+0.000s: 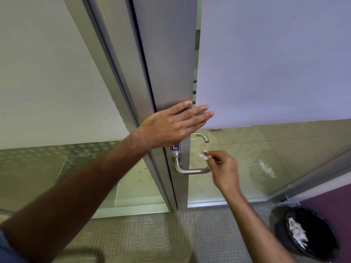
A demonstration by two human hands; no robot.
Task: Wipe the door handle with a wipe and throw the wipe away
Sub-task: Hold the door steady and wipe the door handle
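Door [167, 63]: brushed metal stile, frosted glass panel. Left hand [171, 126] lies flat on the stile above the handle, grip fully open, holding nothing. Bin [281, 224]: black-lined, round, on the floor at lower right. Right hand [226, 168] pinches a small crumpled white wipe [204, 155] just above the curved steel lever handle [190, 170]

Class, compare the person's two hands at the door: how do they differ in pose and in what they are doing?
The left hand lies flat and open against the door frame, fingers spread; the right hand is curled, pinching a small white wipe. The left sits above the door handle, the right beside its free end. Both are bare.
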